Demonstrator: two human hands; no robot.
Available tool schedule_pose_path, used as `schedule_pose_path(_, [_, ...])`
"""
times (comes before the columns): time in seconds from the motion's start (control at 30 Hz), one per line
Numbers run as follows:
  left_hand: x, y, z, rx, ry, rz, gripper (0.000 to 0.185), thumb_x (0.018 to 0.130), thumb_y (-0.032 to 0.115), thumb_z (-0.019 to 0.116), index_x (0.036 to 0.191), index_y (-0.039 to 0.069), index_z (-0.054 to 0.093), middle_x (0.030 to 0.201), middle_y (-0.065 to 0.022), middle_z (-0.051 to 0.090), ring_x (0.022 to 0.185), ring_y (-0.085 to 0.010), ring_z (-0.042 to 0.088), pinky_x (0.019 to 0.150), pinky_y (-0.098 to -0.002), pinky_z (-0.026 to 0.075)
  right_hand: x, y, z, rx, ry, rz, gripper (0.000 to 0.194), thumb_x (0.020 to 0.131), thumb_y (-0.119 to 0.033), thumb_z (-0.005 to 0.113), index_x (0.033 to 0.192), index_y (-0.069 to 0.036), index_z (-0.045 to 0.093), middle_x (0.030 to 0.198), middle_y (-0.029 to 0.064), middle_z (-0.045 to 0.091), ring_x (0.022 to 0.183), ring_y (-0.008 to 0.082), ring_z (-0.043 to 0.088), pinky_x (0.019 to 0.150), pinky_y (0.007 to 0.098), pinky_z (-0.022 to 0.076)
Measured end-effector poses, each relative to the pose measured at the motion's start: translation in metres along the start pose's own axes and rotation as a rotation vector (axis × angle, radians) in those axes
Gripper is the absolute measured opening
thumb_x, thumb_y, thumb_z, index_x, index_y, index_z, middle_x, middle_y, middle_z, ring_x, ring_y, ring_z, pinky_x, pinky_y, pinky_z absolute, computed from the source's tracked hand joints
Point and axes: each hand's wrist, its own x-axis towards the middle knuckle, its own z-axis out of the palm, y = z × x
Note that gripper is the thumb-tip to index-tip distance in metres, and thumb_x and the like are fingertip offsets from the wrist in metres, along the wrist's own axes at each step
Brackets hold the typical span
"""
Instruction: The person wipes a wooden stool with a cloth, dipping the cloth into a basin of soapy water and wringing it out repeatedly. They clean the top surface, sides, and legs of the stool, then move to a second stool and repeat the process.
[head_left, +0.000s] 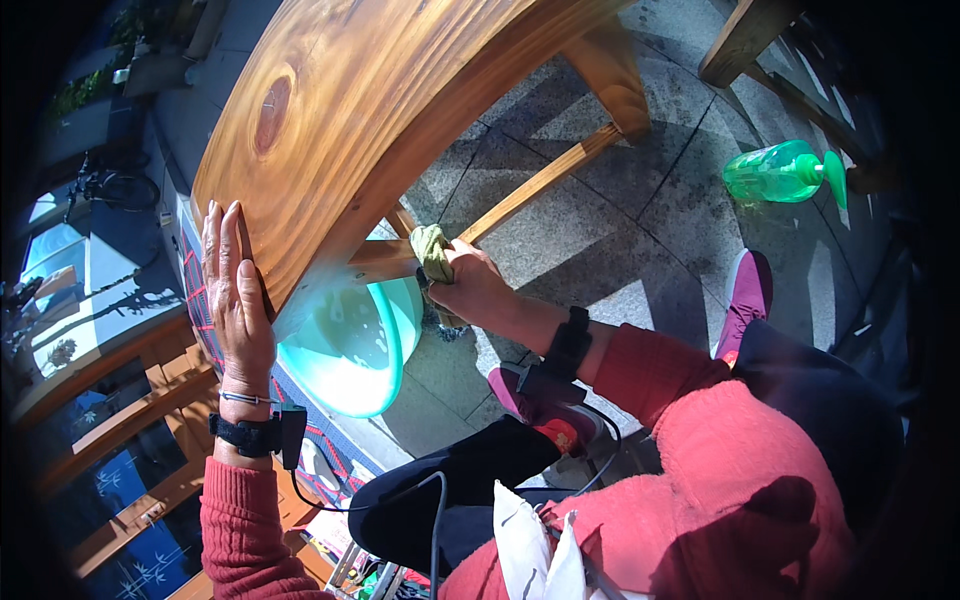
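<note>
My left hand (240, 300) rests with straight fingers against the end edge of a varnished wooden tabletop or bench top (322, 127), which has a large dark knot. Below the top, my right hand (480, 285) grips a bunched yellow-green cloth (433, 251) at a wooden leg (384, 260). The palm and part of the cloth are hidden behind my fingers. A turquoise plastic basin (395, 352) with cloudy, sudsy water (345, 322) stands on the ground beneath the near end.
A green pump bottle (772, 172) lies on the stone paving (600, 210) to the right. Wooden stretchers (544, 180) run under the top. Another wooden piece of furniture (750, 37) stands at upper right. A patterned mat (196, 289) lies left; cables (439, 517) hang from my wrist straps.
</note>
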Motion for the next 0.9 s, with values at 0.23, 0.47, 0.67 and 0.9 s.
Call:
schedule_pose_path(0.23, [0.0, -0.002, 0.0, 0.015, 0.013, 0.015, 0.054, 0.106, 0.034, 0.032, 0.152, 0.01, 0.046, 0.161, -0.0172, 0.037, 0.151, -0.0343, 0.029, 0.124, -0.0468, 0.019, 0.015, 0.006, -0.009, -0.024, -0.083, 0.27, 0.033, 0.078, -0.025, 0.066, 0.097, 0.002, 0.068, 0.099, 0.0273, 0.067, 0.095, 0.0428, 0.067, 0.083, 0.0484, 0.0538])
schedule_pose_path(0.47, [0.0, -0.003, 0.003, 0.013, 0.042, -0.008, 0.058, 0.105, 0.041, 0.032, 0.151, 0.01, 0.049, 0.16, -0.0154, 0.039, 0.15, -0.0336, 0.032, 0.124, -0.0471, 0.02, -0.013, -0.076, 0.014, 0.245, -0.003, -0.28, 0.027, 0.081, -0.013, 0.07, 0.101, 0.005, 0.062, 0.103, 0.0219, 0.056, 0.096, 0.0353, 0.061, 0.083, 0.0455, 0.0507])
schedule_pose_path(0.67, [0.0, -0.002, 0.002, 0.038, 0.042, -0.006, 0.059, 0.104, 0.042, 0.03, 0.15, 0.011, 0.05, 0.159, -0.0147, 0.042, 0.15, -0.0334, 0.034, 0.124, -0.0468, 0.02, -0.001, -0.073, -0.004, 0.048, -0.004, -0.375, 0.032, 0.08, -0.015, 0.068, 0.101, 0.008, 0.061, 0.109, 0.0257, 0.056, 0.086, 0.0414, 0.065, 0.078, 0.0476, 0.0545])
schedule_pose_path(0.9, [0.0, -0.002, 0.001, 0.04, 0.045, -0.005, 0.057, 0.104, 0.041, 0.033, 0.151, 0.012, 0.049, 0.159, -0.0149, 0.041, 0.15, -0.0334, 0.032, 0.124, -0.0476, 0.02, 0.012, 0.026, -0.006, -0.363, -0.117, 0.178, 0.034, 0.087, -0.026, 0.064, 0.112, -0.003, 0.061, 0.109, 0.0265, 0.06, 0.102, 0.044, 0.065, 0.089, 0.0514, 0.0537])
